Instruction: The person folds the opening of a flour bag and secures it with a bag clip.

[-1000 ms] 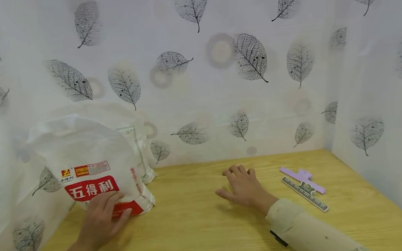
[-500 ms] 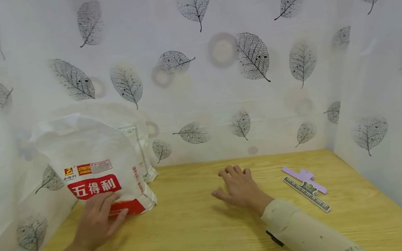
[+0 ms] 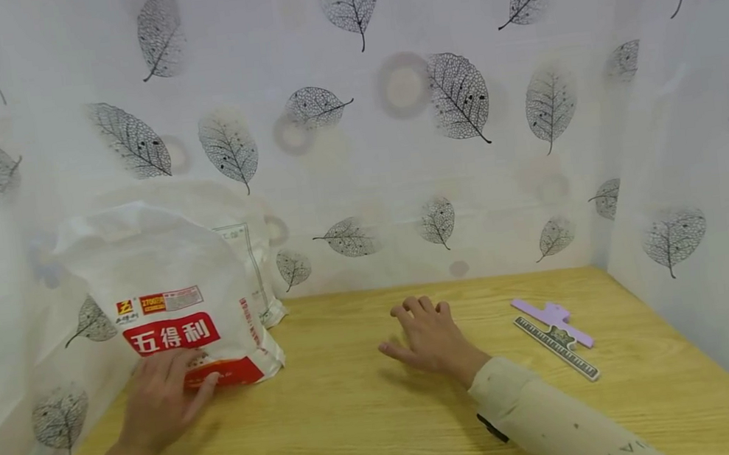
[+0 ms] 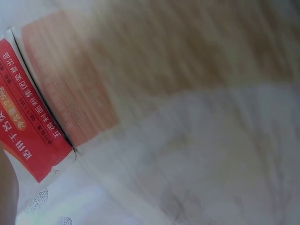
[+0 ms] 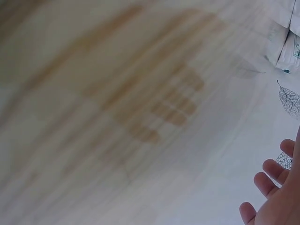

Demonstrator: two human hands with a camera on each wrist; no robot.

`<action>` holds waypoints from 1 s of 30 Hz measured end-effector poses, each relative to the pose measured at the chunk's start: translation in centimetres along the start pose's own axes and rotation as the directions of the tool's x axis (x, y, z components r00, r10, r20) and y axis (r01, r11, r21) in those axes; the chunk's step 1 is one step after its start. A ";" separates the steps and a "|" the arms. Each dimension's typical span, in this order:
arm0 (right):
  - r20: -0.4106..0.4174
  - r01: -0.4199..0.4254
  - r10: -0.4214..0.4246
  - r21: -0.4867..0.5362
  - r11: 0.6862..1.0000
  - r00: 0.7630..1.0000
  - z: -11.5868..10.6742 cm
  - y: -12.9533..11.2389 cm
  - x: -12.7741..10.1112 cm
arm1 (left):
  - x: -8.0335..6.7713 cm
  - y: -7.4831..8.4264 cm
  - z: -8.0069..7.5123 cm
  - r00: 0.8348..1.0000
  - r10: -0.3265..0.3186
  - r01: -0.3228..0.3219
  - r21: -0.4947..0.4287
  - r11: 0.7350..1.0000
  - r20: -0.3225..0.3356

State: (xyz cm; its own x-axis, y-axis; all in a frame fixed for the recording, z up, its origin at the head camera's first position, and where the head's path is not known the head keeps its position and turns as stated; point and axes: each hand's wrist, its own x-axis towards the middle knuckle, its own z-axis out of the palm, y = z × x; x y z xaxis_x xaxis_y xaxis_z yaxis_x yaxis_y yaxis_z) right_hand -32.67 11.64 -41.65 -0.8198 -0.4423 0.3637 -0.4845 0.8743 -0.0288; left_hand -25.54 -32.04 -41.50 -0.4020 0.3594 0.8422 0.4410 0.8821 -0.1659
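A white flour bag (image 3: pixel 165 293) with a red label stands at the left of the wooden table (image 3: pixel 386 433); its red corner (image 4: pixel 28 131) shows in the left wrist view. My left hand (image 3: pixel 162 397) rests flat against the bag's lower front, fingers straight. My right hand (image 3: pixel 425 336) lies palm down on the table's middle with fingers spread, holding nothing; its fingertips (image 5: pixel 267 180) show in the blurred right wrist view. A lilac clip (image 3: pixel 550 319) and a grey ruler (image 3: pixel 556 348) lie to the right of that hand.
A second white bag (image 3: pixel 252 269) stands behind the first, against the back wall. Leaf-patterned white curtain walls (image 3: pixel 396 142) close in the table at the back, left and right.
My left hand has slid slightly down and left along the bag's front. My right hand has shifted a little left on the table. The bag, clip and ruler stay put.
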 end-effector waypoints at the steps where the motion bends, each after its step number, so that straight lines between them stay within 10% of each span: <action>1: -0.004 0.002 -0.002 0.001 1.000 1.000 0.0 0.0 0.0 | 0.0 -0.1 -0.1 1.000 -0.009 0.009 0.014 1.000 -0.001; 17: -0.019 0.005 -0.004 0.025 1.000 1.000 0.1 -0.4 0.1 | -0.6 -1.4 -1.0 0.997 -0.074 0.069 0.185 0.980 0.023; 21: -0.026 0.001 0.000 0.043 0.999 1.000 0.1 -0.7 0.0 | -1.1 -1.8 -1.4 0.975 -0.190 0.164 0.205 0.965 0.114; 23: -0.029 0.007 -0.006 0.049 0.999 1.000 0.1 -0.9 0.0 | -1.3 -1.9 -1.6 0.929 -0.311 0.263 0.229 0.937 0.202; 28: -0.019 0.016 -0.015 0.030 0.999 1.000 0.1 -1.3 0.0 | -1.7 -2.2 -1.9 0.725 -0.569 0.459 0.345 0.819 0.388; 30: -0.020 0.016 -0.016 0.025 1.000 1.000 0.1 -1.4 0.1 | -1.8 -2.5 -1.7 0.673 -0.613 0.489 0.373 0.788 0.414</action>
State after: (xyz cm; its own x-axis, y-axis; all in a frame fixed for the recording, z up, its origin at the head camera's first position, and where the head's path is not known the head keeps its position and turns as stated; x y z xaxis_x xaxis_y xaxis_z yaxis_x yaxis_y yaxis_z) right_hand -32.09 10.41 -41.66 -0.8056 -0.4521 0.3829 -0.5055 0.8616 -0.0462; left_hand -24.51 -35.41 -41.70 -0.8729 -0.1730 0.4561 -0.1481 0.9849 0.0902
